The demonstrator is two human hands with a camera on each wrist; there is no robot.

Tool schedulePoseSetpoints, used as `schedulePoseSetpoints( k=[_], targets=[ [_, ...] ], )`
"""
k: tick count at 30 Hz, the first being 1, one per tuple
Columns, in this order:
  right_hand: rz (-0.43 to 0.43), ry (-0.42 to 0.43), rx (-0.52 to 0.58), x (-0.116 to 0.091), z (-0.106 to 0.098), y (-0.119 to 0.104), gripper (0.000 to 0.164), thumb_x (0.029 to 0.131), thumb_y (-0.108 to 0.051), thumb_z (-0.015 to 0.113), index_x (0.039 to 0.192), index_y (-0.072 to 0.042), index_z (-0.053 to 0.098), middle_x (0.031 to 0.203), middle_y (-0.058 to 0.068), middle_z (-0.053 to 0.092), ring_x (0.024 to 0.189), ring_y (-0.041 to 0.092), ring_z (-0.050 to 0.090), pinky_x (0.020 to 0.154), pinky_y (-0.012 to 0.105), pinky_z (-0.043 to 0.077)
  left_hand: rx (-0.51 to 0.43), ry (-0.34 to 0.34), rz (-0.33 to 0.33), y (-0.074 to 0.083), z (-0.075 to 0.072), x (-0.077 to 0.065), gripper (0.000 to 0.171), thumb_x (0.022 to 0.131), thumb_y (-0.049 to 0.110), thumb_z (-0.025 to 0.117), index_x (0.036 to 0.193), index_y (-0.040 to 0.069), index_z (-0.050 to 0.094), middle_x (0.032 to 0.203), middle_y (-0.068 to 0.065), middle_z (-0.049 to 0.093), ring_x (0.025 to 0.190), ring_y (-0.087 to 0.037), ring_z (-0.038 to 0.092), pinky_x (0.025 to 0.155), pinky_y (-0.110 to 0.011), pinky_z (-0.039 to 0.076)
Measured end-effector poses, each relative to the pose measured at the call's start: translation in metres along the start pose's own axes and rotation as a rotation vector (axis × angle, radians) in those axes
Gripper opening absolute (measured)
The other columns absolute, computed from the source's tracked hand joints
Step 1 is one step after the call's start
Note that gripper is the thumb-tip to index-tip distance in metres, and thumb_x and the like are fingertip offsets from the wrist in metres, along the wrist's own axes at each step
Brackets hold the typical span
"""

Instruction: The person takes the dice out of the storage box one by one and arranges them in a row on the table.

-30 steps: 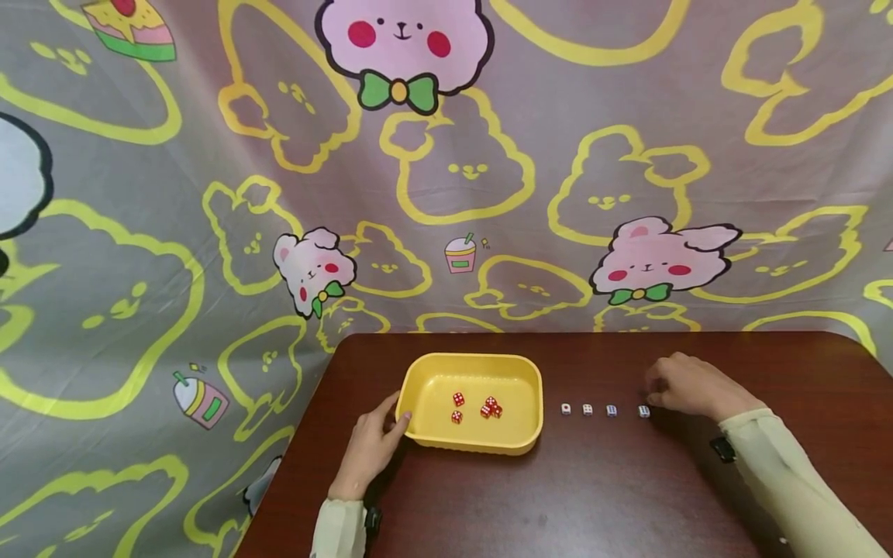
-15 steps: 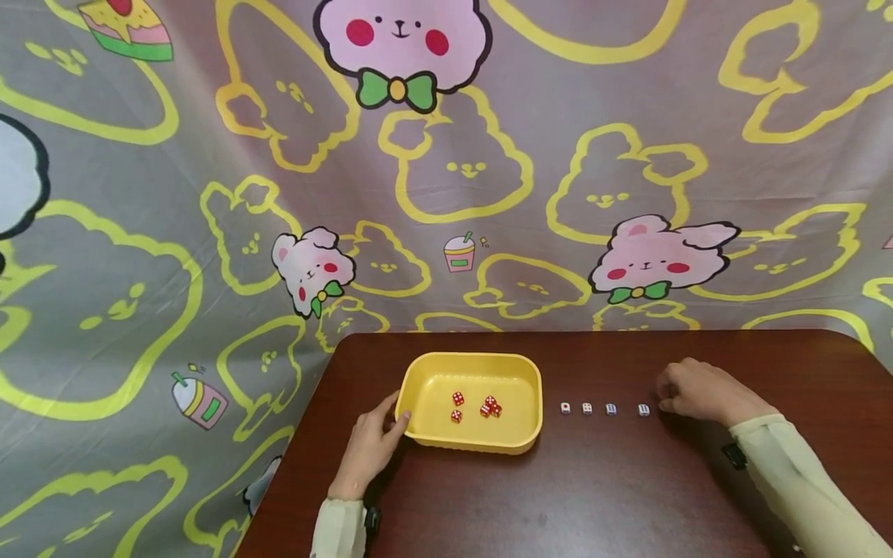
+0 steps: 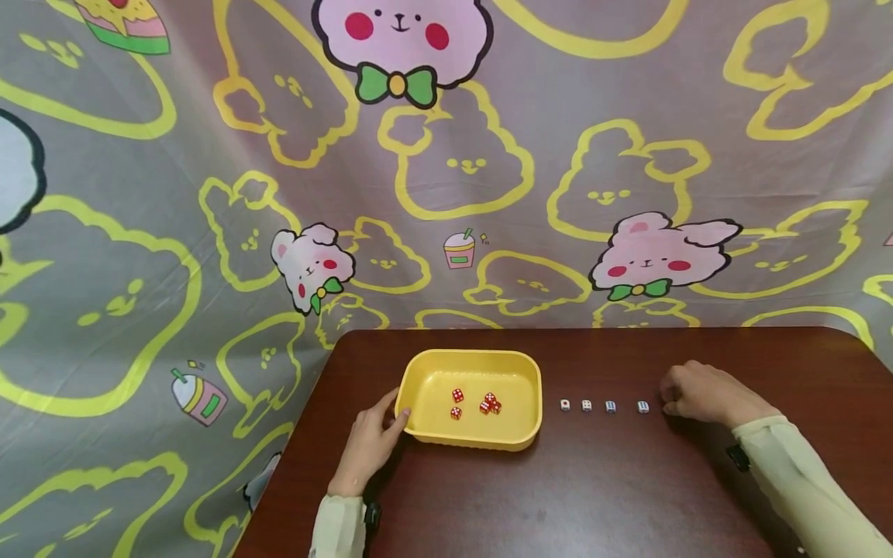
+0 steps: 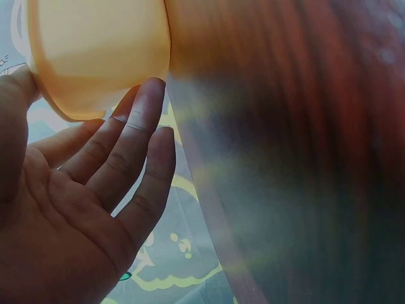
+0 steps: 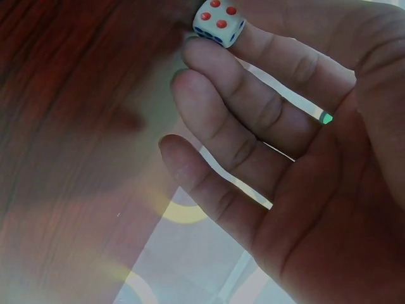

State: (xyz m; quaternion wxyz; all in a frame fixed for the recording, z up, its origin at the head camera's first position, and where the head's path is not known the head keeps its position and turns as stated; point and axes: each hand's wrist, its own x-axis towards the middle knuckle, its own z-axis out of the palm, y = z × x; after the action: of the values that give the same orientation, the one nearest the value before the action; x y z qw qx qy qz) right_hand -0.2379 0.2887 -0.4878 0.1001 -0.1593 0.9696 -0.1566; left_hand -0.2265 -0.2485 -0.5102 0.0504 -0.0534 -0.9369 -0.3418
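Note:
A yellow tray (image 3: pixel 470 443) sits on the left part of the table with several red dice (image 3: pixel 491 403) inside. My left hand (image 3: pixel 370 442) holds its left end, thumb at the rim and fingers along the outer wall. To the right of the tray, several white dice stand in a row, the rightmost die (image 3: pixel 643 407) set a little apart. Just beyond that one is my right hand (image 3: pixel 708 394), low over the table. In the right wrist view it pinches a white die (image 5: pixel 218 22) with red and blue dots at thumb and index finger; the other fingers are loosely bent.
The dark wooden table (image 3: pixel 572 496) has a rounded back edge against a grey curtain (image 3: pixel 418 271) printed with yellow outlines and cartoon animals. Its left edge runs close to the left forearm.
My right hand has moved slightly right, away from the rightmost die in the row. The left hand stays at the tray, and the dice in the tray lie as before.

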Motion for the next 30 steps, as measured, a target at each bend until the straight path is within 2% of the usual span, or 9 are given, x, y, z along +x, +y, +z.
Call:
schedulePoseSetpoints(
  k=[16,30],
  targets=[
    [0.011,-0.002,-0.018,0.0002,0.0061,0.001,0.016,0.078,-0.015,0.076,0.068,-0.02,0.064,0.066,-0.006,0.054,0.058,0.011,0.047,0.051,0.027,0.035,0.007,0.0,0.006,-0.0009,0.0012,-0.0006,0.048,0.095,0.036,0.061,0.138,0.016,0.054,0.065,0.003,0.057,0.052,-0.007,0.047,0.057,-0.02,0.04],
    [-0.021,0.012,-0.041,0.0002,0.0013,0.0018,0.02,0.076,-0.018,0.078,0.067,-0.022,0.062,0.062,-0.009,0.05,0.056,0.008,0.043,0.05,0.026,0.033,0.01,0.012,0.028,-0.002,0.0021,-0.0002,0.046,0.094,0.035,0.062,0.137,0.017,0.056,0.065,0.004,0.056,0.05,-0.006,0.044,0.056,-0.02,0.039]
  ],
)
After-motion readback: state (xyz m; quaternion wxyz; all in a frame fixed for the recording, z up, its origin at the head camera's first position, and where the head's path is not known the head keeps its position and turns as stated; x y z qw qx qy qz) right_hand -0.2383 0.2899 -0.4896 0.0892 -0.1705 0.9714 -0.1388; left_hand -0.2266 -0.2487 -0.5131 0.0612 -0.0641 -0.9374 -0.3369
